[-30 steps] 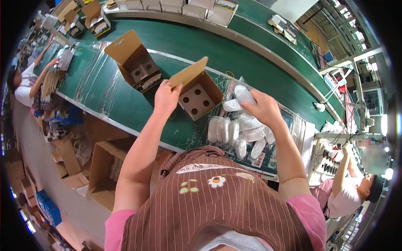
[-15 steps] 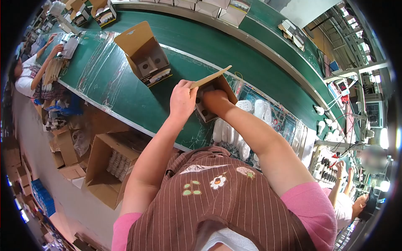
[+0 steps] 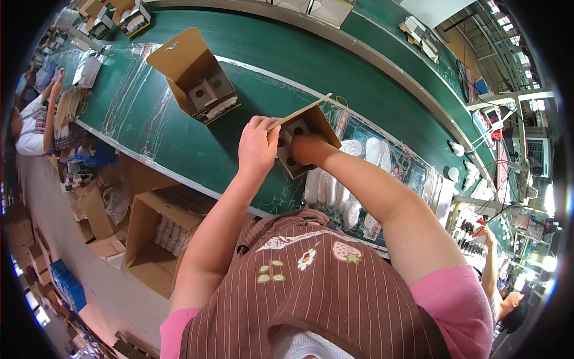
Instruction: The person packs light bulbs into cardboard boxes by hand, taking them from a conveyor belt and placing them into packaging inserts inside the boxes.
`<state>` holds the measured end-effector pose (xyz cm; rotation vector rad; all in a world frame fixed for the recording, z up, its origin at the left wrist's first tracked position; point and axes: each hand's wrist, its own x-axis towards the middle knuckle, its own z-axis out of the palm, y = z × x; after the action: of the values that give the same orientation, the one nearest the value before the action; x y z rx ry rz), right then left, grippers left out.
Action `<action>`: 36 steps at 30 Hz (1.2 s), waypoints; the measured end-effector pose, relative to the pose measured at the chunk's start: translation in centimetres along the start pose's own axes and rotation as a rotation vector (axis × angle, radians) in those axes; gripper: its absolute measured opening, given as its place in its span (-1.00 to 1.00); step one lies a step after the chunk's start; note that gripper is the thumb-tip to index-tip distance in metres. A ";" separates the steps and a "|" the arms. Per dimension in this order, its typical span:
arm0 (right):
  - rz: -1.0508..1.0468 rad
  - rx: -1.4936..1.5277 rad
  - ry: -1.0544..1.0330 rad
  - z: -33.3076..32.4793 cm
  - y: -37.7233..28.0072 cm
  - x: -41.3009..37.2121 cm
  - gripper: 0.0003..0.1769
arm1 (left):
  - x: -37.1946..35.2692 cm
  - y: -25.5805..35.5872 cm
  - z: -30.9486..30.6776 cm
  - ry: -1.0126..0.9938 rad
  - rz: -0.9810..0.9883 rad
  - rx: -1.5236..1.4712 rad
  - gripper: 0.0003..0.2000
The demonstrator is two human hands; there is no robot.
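A small open carton [image 3: 323,124] stands tilted at the near edge of the green workbench, its brown lid raised. At its left side, my left hand [image 3: 258,146] is closed on the carton's lid edge. My right hand [image 3: 307,149] reaches down inside it, over a grey insert with round holes; the fingers are hidden. To the left, a second open carton [image 3: 185,58] shows a similar holed insert, with no hand on it. Several plastic-wrapped white pieces [image 3: 326,186] lie beside my right forearm.
A large cardboard box [image 3: 143,263] with stacked white items sits on the floor at left. More cartons [image 3: 133,19] stand at the far left of the green bench [image 3: 140,128]. Other people work at far left and right. White bulbs [image 3: 456,148] lie at right.
My right hand shifts slightly inside the carton, and more of the holed insert shows. My left hand keeps its hold. The view has turned a little; the people at both sides have moved their arms.
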<state>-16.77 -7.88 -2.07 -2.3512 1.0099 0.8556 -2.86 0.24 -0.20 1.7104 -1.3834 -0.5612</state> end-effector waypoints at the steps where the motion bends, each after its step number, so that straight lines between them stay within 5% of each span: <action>1: 0.013 -0.005 -0.015 0.2 -0.1 -0.1 -0.65 | -0.1 -0.1 0.0 0.001 0.005 0.002 -0.81; 5: 0.078 -0.021 0.017 1.4 -0.7 0.9 -0.65 | 0.1 -0.2 0.1 -0.008 0.032 -0.001 -0.81; 8: 0.083 0.140 -0.193 0.1 0.0 1.6 -0.59 | -0.2 -0.1 0.0 -0.010 0.033 0.011 -0.80; 10: 0.037 0.047 -0.068 1.3 0.3 2.4 -0.56 | 0.2 -0.2 0.0 0.019 0.067 0.035 -0.79; 13: -0.147 -0.036 -0.009 3.5 1.3 3.8 -0.40 | 0.2 -0.6 0.0 0.057 0.133 0.120 -0.77; 15: -0.026 0.088 -0.115 3.3 1.1 4.0 -0.27 | 0.5 -3.2 0.7 0.014 0.210 0.206 -0.75; 16: -0.068 0.130 0.038 4.1 1.6 3.8 -0.52 | 0.5 -1.8 0.3 -0.011 0.199 0.196 -0.75; 21: -0.109 -0.033 0.275 1.6 -0.4 -1.4 -0.46 | 0.6 -2.3 0.1 -0.016 0.169 0.060 -0.74; 23: -0.010 0.309 0.299 -0.3 -0.5 -4.3 -0.52 | 0.9 -2.3 -0.3 -0.052 0.128 0.095 -0.74; 24: -0.075 0.401 0.535 -0.5 0.6 -7.3 -0.58 | 1.0 -2.3 -0.5 -0.073 0.078 0.121 -0.75; 26: -0.078 0.645 0.687 -2.5 4.4 -15.3 -0.57 | 1.5 -5.1 0.4 -0.029 0.002 -0.171 -0.73; 30: 0.481 0.620 0.959 1.4 22.8 -21.0 -0.56 | 2.0 -1.8 0.8 -0.057 -0.027 -0.021 -0.73; 33: 1.012 0.532 0.853 9.0 38.2 -22.9 -0.39 | 2.3 -1.5 0.9 -0.114 -0.055 0.013 -0.71; 36: 1.374 0.626 0.671 13.6 44.5 -24.9 -0.51 | 2.1 -1.4 1.0 -0.106 -0.178 -0.065 -0.70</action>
<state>-68.91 -15.97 -1.20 -1.1436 2.7362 -0.0343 -2.21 -2.02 -1.60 1.7829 -1.2782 -0.7981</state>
